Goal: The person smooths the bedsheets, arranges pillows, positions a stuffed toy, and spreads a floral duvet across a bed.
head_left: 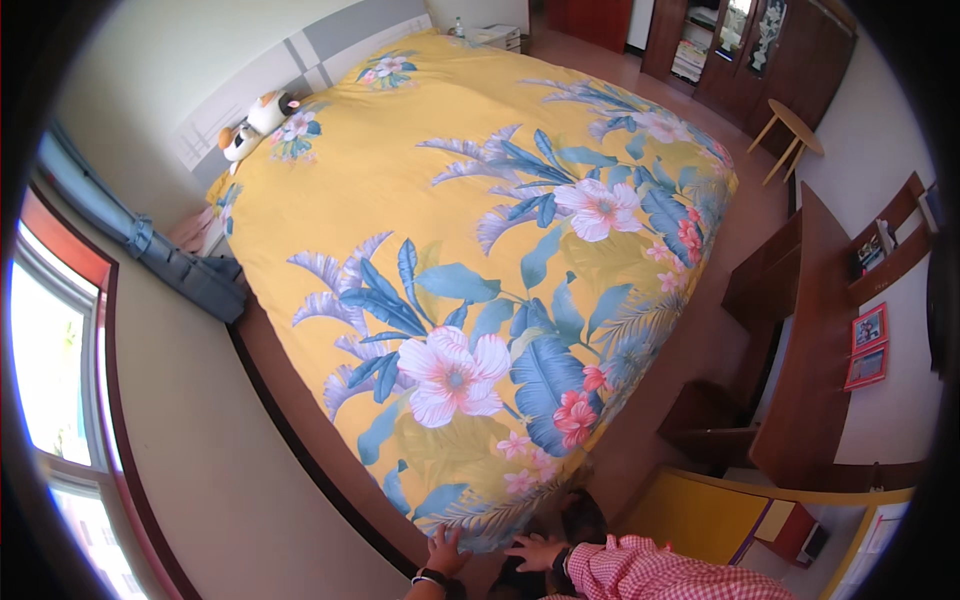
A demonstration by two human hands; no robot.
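at the lower edge, left hand [447, 554] at the near corner of the yellow flowered bedspread [370, 215], fingers spread; right hand [538, 553] just beside, slightly farther from the cloth, fingers also apart; whether actually touching cloth, cannot tell. bedspread straight ahead of both, laid out flat, left hand nearer; head-to-foot line slanting from lower right to upper left, toward the white plush toy [267, 114] and grey headboard [360, 35]; longer side hard to judge.
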